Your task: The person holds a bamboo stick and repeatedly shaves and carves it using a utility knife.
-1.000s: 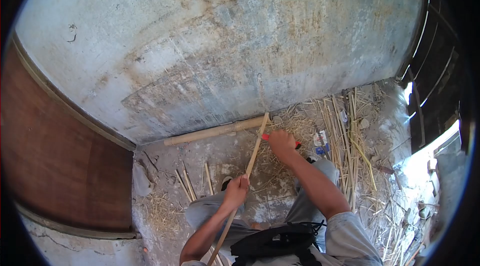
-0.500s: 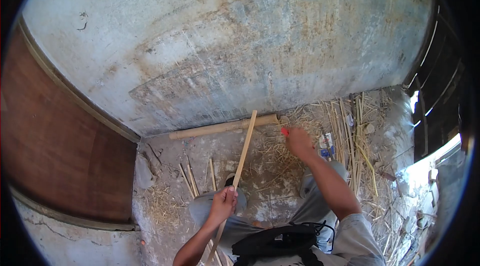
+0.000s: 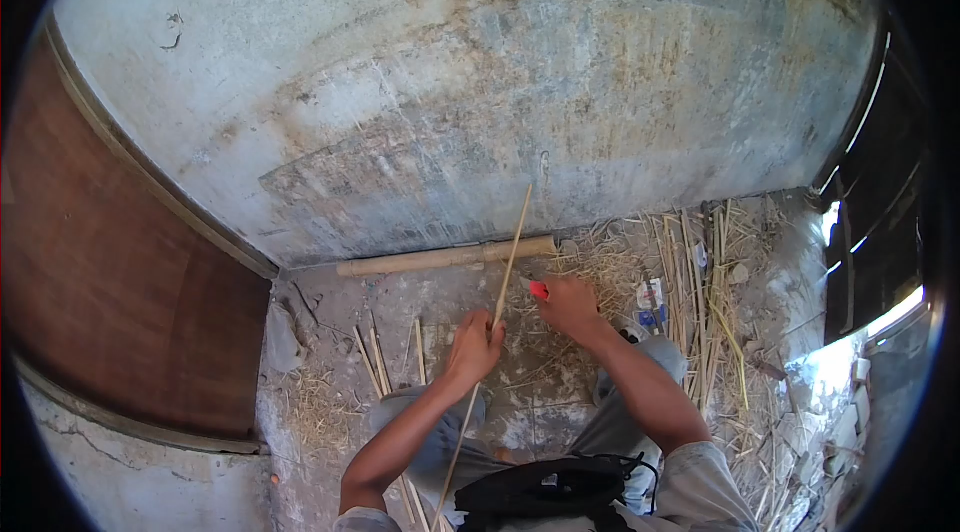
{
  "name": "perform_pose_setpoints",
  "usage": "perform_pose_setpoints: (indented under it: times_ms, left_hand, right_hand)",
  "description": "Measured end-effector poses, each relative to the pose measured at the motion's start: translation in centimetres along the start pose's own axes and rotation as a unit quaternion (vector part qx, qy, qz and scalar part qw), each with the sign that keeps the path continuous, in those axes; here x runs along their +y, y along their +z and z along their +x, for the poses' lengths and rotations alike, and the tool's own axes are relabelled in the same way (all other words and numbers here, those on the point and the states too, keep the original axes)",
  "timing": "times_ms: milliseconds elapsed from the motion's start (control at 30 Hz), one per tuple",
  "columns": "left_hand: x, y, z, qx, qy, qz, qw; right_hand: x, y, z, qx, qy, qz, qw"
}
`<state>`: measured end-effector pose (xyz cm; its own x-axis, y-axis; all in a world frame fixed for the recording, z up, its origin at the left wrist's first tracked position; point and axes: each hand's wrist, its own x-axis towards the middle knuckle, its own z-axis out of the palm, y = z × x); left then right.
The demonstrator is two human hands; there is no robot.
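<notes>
A long thin bamboo strip (image 3: 514,250) slants up from my lap toward the wall, its narrow edge facing me. My left hand (image 3: 476,346) is closed around its middle, above my left knee. To the right of the strip, my right hand (image 3: 566,306) is closed on a red-handled tool (image 3: 539,289). The red part shows at the left of the fist, and the rest of the tool is mostly hidden. A small gap separates the tool from the strip.
A thick bamboo pole (image 3: 445,259) lies along the wall's foot. Long strips (image 3: 690,302) and shavings (image 3: 610,257) cover the floor at right, beside a small packet (image 3: 650,302). More strips (image 3: 378,362) lie by my left knee. A brown panel (image 3: 130,272) stands at left.
My left hand has moved up and slightly right, and the strip has turned from its flat face to its edge. My right hand has come down and left, nearer the strip.
</notes>
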<state>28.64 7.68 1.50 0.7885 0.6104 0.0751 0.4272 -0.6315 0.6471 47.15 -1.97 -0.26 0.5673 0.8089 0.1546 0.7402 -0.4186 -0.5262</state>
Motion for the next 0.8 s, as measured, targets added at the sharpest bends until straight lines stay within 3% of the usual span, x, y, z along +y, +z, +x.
perform_pose_setpoints:
  times_ms: [67,133,367,467,533,633,800]
  left_hand:
    - [0.2,0.2,0.2,-0.02,-0.029,0.0,0.999]
    - [-1.0,1.2,0.2,-0.07,-0.064,-0.114,0.989]
    - [-3.0,3.1,0.0,-0.1,-0.094,-0.113,0.984]
    - [-3.8,4.0,0.1,-0.11,-0.074,-0.205,0.97]
    - [-3.5,4.0,0.1,-0.139,-0.117,-0.322,0.929]
    - [-2.8,3.6,0.0,-0.17,-0.159,-0.374,0.898]
    - [-2.0,3.4,-0.1,-0.16,-0.141,-0.35,0.912]
  right_hand:
    - [-0.1,0.3,0.0,-0.014,0.011,-0.018,1.0]
    - [-0.3,0.3,-0.2,-0.029,-0.023,-0.043,0.998]
    - [0.0,1.2,0.1,-0.039,-0.044,-0.001,0.998]
    - [-0.5,0.7,0.1,-0.075,-0.035,-0.003,0.997]
    - [-0.8,0.6,-0.1,-0.072,-0.039,-0.035,0.996]
    - [-0.6,1.0,-0.3,-0.053,-0.052,-0.033,0.997]
    - [-1.2,0.3,-0.4,-0.1,-0.037,-0.06,0.992]
